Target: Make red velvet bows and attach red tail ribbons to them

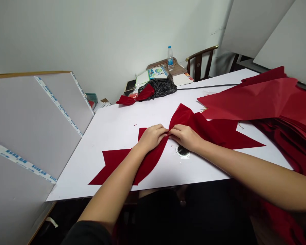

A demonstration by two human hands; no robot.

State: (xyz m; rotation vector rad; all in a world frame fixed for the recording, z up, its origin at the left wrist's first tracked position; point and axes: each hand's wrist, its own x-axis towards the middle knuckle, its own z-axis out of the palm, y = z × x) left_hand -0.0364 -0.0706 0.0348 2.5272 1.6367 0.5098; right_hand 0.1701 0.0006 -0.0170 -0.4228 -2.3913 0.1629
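Note:
A large dark red velvet bow lies across the white table, its notched tails pointing left and right. My left hand pinches the gathered middle of the bow from the left. From the right, my right hand closes on the same gathered spot, the fingertips of both hands nearly meeting. The fingers hide the very centre of the bow. A smaller red bow sits at the far edge, against a crumpled black plastic bag.
Red fabric pieces are piled at the right of the white tabletop. A round cable hole is near my right hand. Behind stand a water bottle and a wooden chair. White panels lean along the left.

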